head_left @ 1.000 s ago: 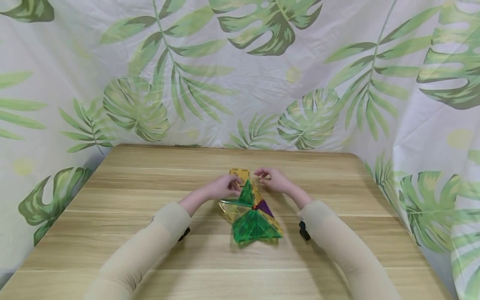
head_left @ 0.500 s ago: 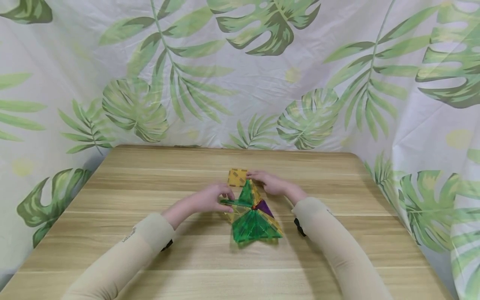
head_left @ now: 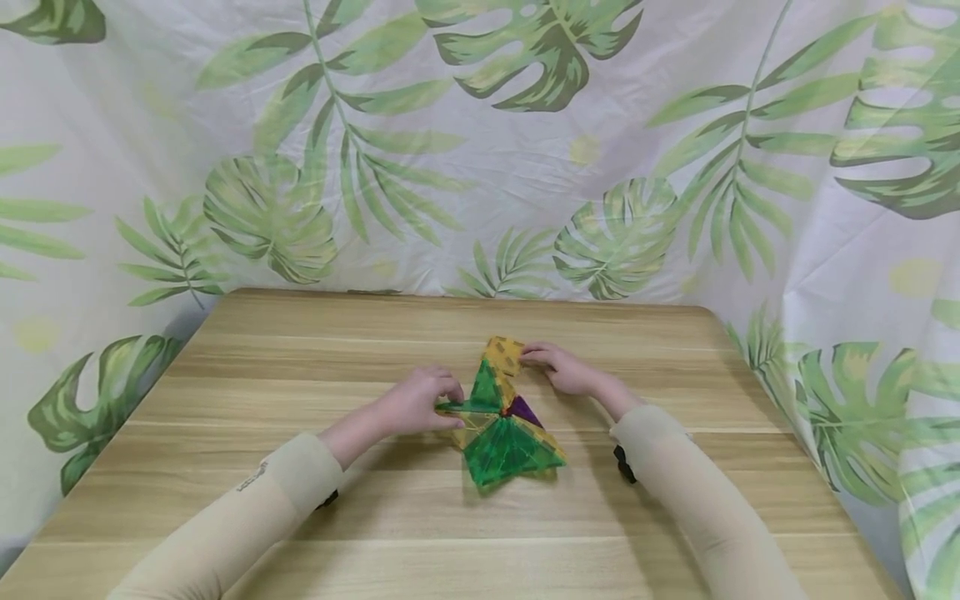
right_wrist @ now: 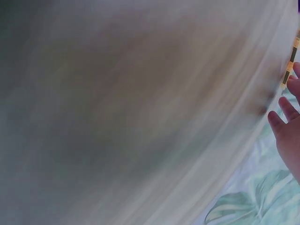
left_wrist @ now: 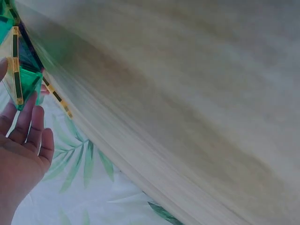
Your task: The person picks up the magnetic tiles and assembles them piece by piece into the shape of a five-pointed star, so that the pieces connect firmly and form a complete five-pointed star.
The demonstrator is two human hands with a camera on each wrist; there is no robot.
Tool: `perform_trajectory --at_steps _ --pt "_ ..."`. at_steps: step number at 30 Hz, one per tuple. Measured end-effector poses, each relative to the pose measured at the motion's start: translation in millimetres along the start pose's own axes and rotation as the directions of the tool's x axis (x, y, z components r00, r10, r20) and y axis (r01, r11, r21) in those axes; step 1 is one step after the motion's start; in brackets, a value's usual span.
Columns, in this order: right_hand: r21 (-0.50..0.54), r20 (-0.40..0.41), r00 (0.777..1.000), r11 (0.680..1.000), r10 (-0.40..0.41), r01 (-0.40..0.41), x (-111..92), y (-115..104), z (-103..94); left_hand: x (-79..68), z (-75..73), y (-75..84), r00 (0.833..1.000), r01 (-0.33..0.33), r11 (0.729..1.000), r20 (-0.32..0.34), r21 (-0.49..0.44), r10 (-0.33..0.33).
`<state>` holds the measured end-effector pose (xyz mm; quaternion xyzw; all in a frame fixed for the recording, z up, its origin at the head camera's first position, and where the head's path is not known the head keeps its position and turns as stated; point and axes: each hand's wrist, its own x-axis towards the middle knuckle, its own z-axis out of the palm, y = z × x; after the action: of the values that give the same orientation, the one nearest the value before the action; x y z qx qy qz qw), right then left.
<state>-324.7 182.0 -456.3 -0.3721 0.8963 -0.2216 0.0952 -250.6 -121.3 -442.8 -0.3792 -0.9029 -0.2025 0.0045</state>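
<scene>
A star-like structure of see-through magnetic tiles stands on the table, with green triangular tiles [head_left: 501, 454], a purple tile [head_left: 527, 412] and yellow ones meeting at a raised middle. My left hand [head_left: 422, 402] pinches its left point, thumb on the near side and fingers beyond. In the left wrist view this hand [left_wrist: 23, 157] reaches up to a yellow-edged tile [left_wrist: 16, 68]. Behind the structure lies an orange square magnetic tile [head_left: 504, 353], which my right hand [head_left: 564, 372] grips at its right edge. The right wrist view shows that hand [right_wrist: 289, 133] only partly.
The wooden table [head_left: 300, 358] extends on all sides of the structure. A leaf-printed cloth [head_left: 420, 183] hangs along its back and sides.
My left hand has moved from the back of the structure to its left point. My right hand has taken the orange tile, which has shifted right and turned. The structure has turned slightly.
</scene>
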Motion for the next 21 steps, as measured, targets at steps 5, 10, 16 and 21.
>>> perform_trajectory --at_steps 5,10,16,21 --pt "0.013 -0.038 0.999 1.000 0.028 -0.028 -17.8 8.7 -4.1 -4.1 0.7 4.3 0.999 0.026 0.999 -0.041 0.031 -0.025" --pt "0.021 -0.076 0.997 1.000 0.012 -0.011 -34.9 19.7 -6.5 -6.7 2.9 6.5 0.996 -0.001 0.997 -0.089 0.081 0.008" --pt "0.048 -0.107 0.994 0.999 0.019 -0.014 -49.6 26.4 -10.5 -2.2 -0.5 4.7 0.999 0.009 1.000 -0.044 0.004 -0.008" --pt "0.107 -0.141 0.982 0.988 0.129 -0.114 -46.8 26.2 -12.9 15.6 -9.9 -5.4 0.997 0.065 0.989 -0.037 -0.134 -0.070"
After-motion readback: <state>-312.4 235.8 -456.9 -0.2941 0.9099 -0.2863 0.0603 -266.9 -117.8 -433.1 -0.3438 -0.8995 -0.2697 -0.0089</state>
